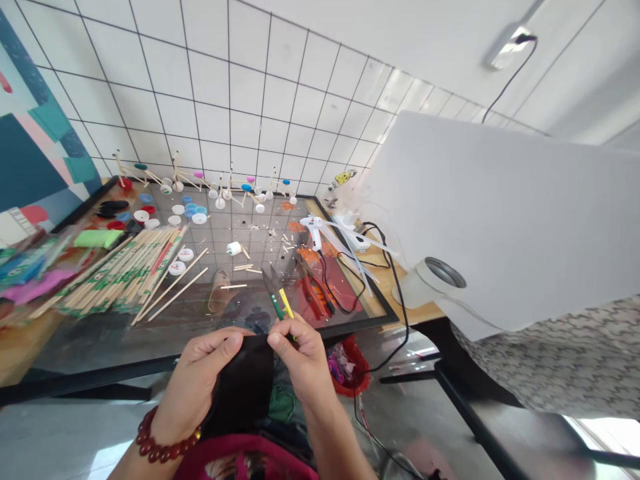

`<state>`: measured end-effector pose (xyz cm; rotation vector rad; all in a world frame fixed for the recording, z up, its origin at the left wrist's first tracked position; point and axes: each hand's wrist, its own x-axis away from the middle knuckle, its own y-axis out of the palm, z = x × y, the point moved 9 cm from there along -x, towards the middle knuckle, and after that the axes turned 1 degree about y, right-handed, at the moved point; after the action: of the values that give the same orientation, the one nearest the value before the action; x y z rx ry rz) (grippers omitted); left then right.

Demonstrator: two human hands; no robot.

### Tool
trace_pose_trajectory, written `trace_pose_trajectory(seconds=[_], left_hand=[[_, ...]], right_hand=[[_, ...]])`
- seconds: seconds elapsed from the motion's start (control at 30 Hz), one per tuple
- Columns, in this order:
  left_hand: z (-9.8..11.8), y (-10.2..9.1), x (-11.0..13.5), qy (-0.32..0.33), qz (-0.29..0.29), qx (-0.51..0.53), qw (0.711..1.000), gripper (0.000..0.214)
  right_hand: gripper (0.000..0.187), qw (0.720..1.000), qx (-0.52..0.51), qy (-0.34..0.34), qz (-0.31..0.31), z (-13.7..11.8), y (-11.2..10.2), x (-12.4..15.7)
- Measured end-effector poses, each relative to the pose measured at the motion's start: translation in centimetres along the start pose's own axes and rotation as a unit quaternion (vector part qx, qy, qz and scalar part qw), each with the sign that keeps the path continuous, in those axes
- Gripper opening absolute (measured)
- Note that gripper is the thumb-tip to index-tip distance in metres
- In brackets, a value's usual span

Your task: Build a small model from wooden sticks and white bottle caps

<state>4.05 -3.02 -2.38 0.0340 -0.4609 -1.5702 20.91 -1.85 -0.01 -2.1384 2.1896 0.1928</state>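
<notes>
A black sheet, perhaps cloth or foam, hangs stretched between my two hands at the table's near edge. My left hand pinches its upper left corner between thumb and fingers. At the upper right corner, my right hand has it between thumb and forefinger. That same hand also keeps hold of green-and-yellow-handled scissors, their dark blades pointing away from me over the table. The lower part of the scissors is hidden by my fingers.
Bundled wooden sticks and bottle caps cover the table's left. Stick-and-cap models stand along the tiled wall. To the right are a glue gun, red-handled pliers, a black cable and a jar.
</notes>
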Motion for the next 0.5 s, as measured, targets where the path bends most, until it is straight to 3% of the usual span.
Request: trace_pose_trajectory(seconds=[0.1, 0.2, 0.37, 0.5], left_hand=[[-0.6, 0.9, -0.2, -0.042, -0.023, 0.060, 0.997, 0.050], [-0.8, 0.7, -0.5, -0.036, -0.019, 0.050, 0.998, 0.055], [-1.1, 0.3, -0.9, -0.004, 0.015, 0.001, 1.000, 0.039], [-1.3, 0.6, -1.2, -0.017, 0.022, 0.040, 0.999, 0.034]], right_hand=[[0.022, 1.000, 0.006, -0.002, 0.015, 0.5, -0.6, -0.3], [0.020, 1.000, 0.012, -0.006, 0.027, 0.8, -1.2, -0.5], [0.020, 0.998, 0.046, -0.029, 0.021, 0.3, -0.8, -0.4], [0.015, 0.996, 0.078, -0.035, 0.004, 0.1, -0.4, -0.3]])
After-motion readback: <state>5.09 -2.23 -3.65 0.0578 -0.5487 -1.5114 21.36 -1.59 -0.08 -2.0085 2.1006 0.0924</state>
